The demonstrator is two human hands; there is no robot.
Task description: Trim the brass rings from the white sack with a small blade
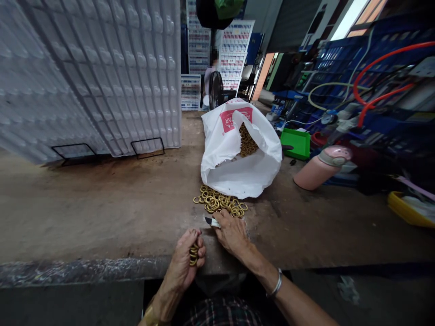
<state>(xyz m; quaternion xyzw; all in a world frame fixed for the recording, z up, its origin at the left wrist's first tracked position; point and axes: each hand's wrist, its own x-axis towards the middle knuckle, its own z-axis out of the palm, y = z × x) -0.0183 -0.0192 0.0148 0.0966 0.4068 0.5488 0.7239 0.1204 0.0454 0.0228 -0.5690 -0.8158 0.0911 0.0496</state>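
Note:
My left hand point(187, 253) is closed near the table's front edge, with several brass-coloured rings point(193, 256) stacked in its curled fingers. To its right and a little farther off, my right hand point(233, 233) grips a small utility knife point(213, 222) with a whitish body and a dark tip pointing left. The fingertips of that hand reach the near side of a loose pile of brass rings point(214, 200). Behind the pile lies a white woven sack point(244, 176), its torn mouth facing me. More rings point(248, 141) show inside the sack.
Clear ribbed plastic trays point(136, 81) stand at the left in black wire holders point(147, 147). A pink bottle point(317, 170), a green tray point(295, 144) and a yellow container point(409, 210) are on the right. A fan point(215, 89) and stacked white crates point(233, 54) are behind the sack.

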